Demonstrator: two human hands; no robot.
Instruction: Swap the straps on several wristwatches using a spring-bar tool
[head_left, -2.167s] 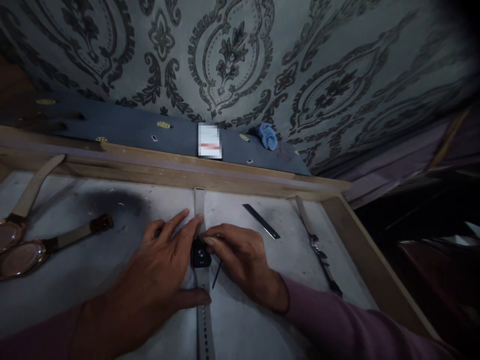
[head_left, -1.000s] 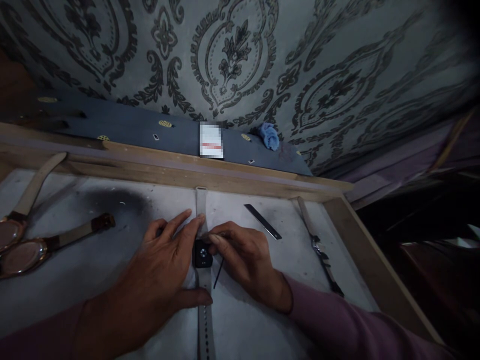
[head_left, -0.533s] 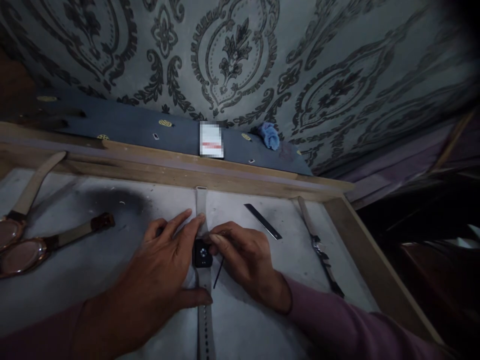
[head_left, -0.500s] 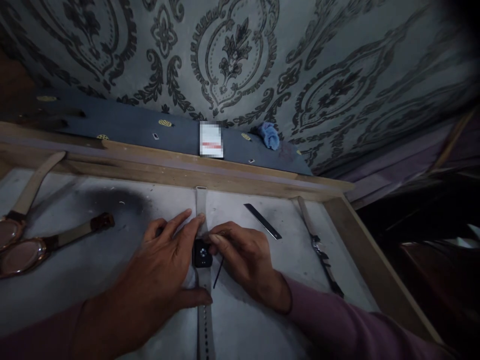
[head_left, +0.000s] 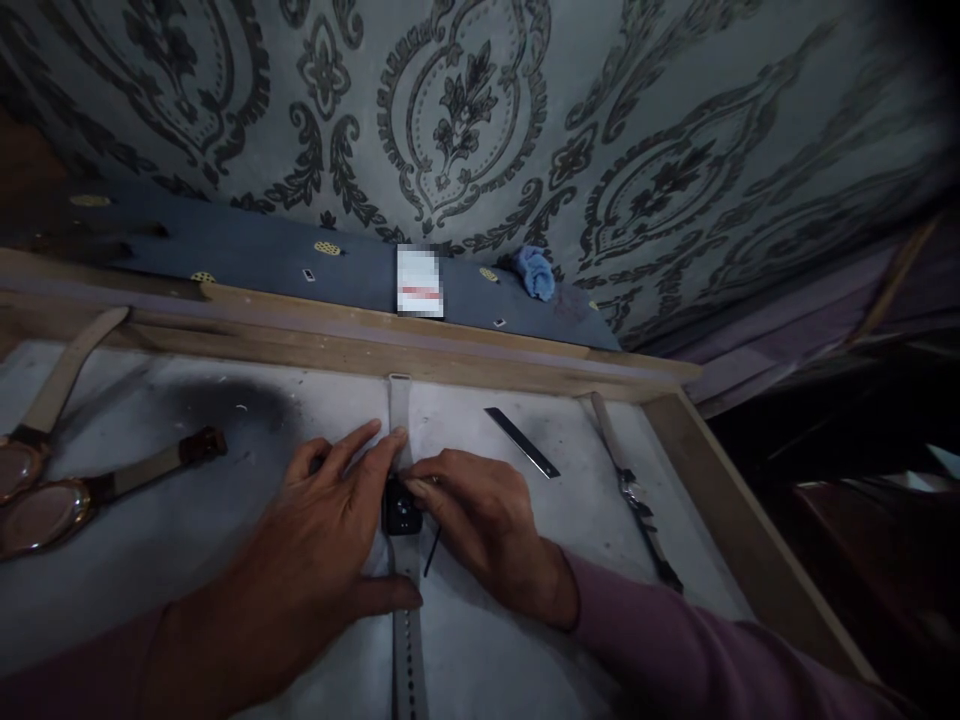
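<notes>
A black square watch body (head_left: 403, 512) lies between my hands, with a pale strap (head_left: 409, 640) running up and down from it. My left hand (head_left: 322, 540) has its fingers spread; its index fingertip rests on the upper strap and its thumb on the lower strap. The fingers of my right hand (head_left: 480, 520) are pinched round a thin dark tool (head_left: 432, 551), over the upper right part of the watch body. The pinching fingertips partly cover the watch body.
A dark blade (head_left: 523, 442) lies right of the strap. Another watch (head_left: 630, 487) is farther right; two round watches (head_left: 49, 515) are at the left. A wooden rim (head_left: 337, 352) borders the white surface. Beyond it are a small white box (head_left: 420, 280) and blue cloth (head_left: 535, 273).
My right fingertips have moved slightly left, over more of the watch body. The whole view has shifted a little. My left hand keeps its place on the strap.
</notes>
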